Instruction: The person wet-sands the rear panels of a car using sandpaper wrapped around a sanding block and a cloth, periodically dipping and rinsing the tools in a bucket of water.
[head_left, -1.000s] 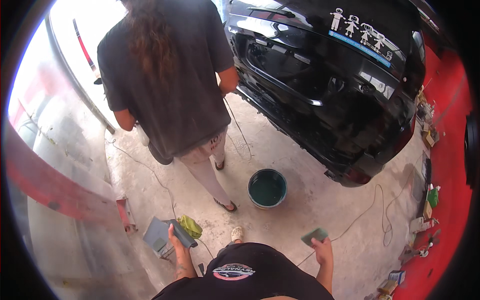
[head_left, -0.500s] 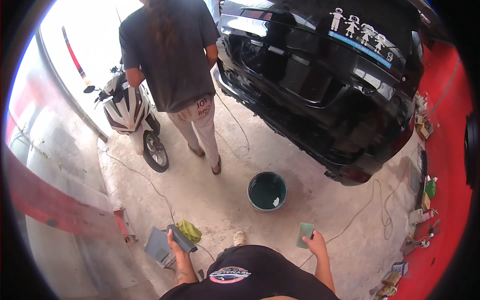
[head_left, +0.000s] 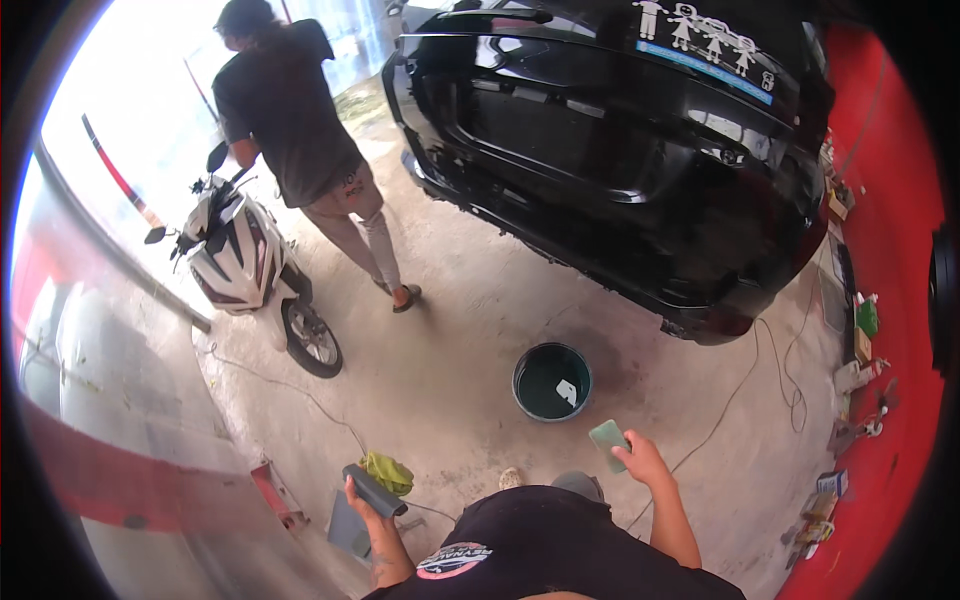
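Bucket [head_left: 552,417] stands mid-floor [head_left: 455,370], on the near side of the car [head_left: 620,175], which occupies far right. Scooter [head_left: 240,262] at far left; co-worker [head_left: 295,125] between scooter and car. Near left: block [head_left: 375,491] in left hand [head_left: 366,510], cloth [head_left: 388,474] just beyond. Near right: pad [head_left: 607,446] in right hand [head_left: 646,463].

A pale green pad [head_left: 606,446], flat and rectangular with rounded corners, is being held by its near edge in the right hand [head_left: 645,460], its broad face being turned upward. A dark grey block [head_left: 379,492], long and narrow, is being gripped in the left hand [head_left: 366,509], being slanted from upper left to lower right.
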